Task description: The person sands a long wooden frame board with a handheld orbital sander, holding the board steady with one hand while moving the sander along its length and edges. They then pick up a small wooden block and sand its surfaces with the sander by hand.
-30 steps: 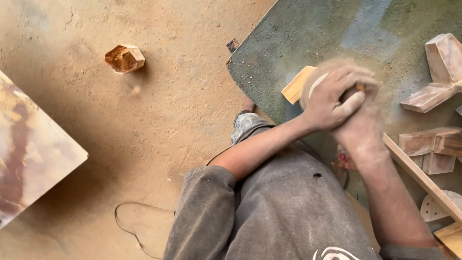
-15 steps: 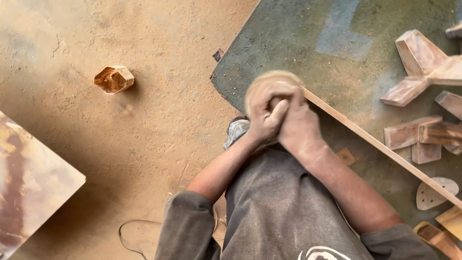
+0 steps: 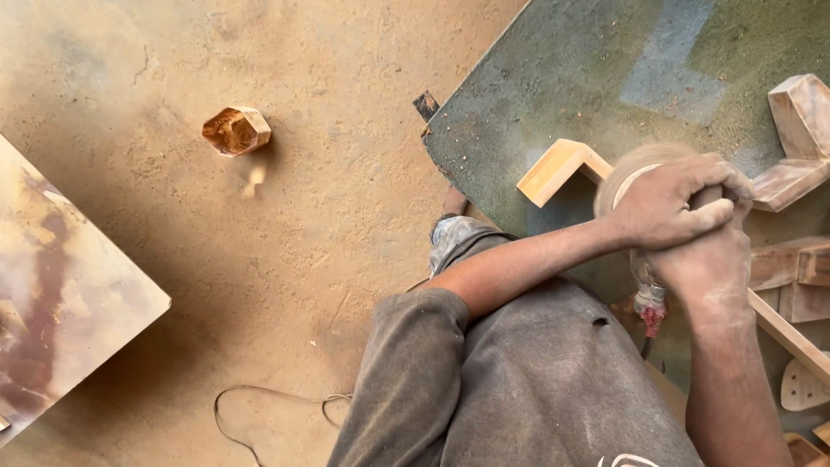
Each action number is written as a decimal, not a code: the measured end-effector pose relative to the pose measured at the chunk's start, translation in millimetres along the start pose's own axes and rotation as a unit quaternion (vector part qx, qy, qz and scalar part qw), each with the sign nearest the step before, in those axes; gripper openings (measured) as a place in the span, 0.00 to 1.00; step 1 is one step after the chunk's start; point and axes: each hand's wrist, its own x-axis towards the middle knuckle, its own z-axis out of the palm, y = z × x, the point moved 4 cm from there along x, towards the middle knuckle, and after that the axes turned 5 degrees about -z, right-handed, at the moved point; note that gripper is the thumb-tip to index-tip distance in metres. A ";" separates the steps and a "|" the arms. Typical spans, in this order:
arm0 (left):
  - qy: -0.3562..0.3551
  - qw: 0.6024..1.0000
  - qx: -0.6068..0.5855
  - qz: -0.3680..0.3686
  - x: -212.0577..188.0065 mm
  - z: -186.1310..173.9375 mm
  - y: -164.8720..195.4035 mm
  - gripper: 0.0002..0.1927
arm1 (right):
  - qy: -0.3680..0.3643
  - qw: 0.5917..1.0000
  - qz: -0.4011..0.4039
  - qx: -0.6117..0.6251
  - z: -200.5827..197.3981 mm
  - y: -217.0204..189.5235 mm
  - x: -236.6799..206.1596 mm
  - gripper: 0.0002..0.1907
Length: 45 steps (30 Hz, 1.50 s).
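Observation:
Both my hands clasp a round power sander (image 3: 624, 175) whose tan disc rests on a light wooden strip. My left hand (image 3: 666, 206) lies on top of the tool. Beneath and beside it, my dusty right hand (image 3: 705, 268) wraps around the tool. The strip's L-shaped end (image 3: 558, 169) sticks out to the left of the disc, and its long part (image 3: 788, 335) runs toward the lower right. A red part of the sander (image 3: 650, 313) shows below my hands. All of this sits on a dusty green worktable (image 3: 605, 69).
Several angled wooden blocks (image 3: 800, 112) and short offcuts (image 3: 795, 277) lie on the table's right side. On the sandy floor sit a hexagonal wooden piece (image 3: 235, 130), a large mottled board (image 3: 60, 294) at the left, and a thin cable (image 3: 277, 406).
My hands and the sander have slid back to the right along the strip, uncovering its L-shaped end, which the disc covered half a second ago.

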 end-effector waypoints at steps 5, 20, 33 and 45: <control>0.064 0.996 -0.026 0.061 -10.9 -9.6 -6.1 0.12 | -0.035 0.997 -0.010 -0.064 12.8 0.6 -0.1 0.39; 0.072 0.997 -0.005 -0.014 -22.3 -17.0 -16.3 0.14 | -0.025 0.994 -0.059 -0.090 38.3 19.3 5.5 0.39; 0.158 0.972 0.159 0.075 -30.2 -57.9 49.8 0.23 | 0.211 0.973 0.009 0.089 28.4 112.5 -60.6 0.43; 0.010 0.928 0.350 -0.127 57.6 -101.4 -53.0 0.23 | 0.237 0.956 0.074 0.153 64.8 133.5 -85.6 0.48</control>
